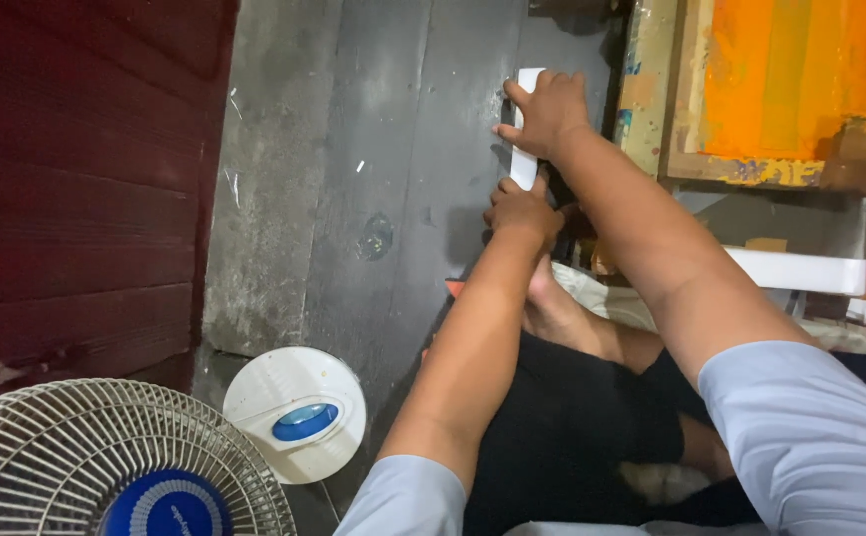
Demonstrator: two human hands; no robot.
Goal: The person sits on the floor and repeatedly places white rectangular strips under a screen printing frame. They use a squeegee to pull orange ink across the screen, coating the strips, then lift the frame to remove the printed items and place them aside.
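My right hand point(549, 107) grips the far end of a white strip point(525, 159) | left hand point(522, 210) pinches its near end over the floor point(353, 179) | looks light, stiff; best held at both ends

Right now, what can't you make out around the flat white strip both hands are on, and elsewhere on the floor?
- Head view: flat white strip, its middle and lower end covered by the right hand and left hand.
- What lies under the strip: hidden by both hands, in shadow.
- Round grey fan grille: cut off by the bottom and left edges.
- Orange-painted wooden frame: cut off by the top and right edges.
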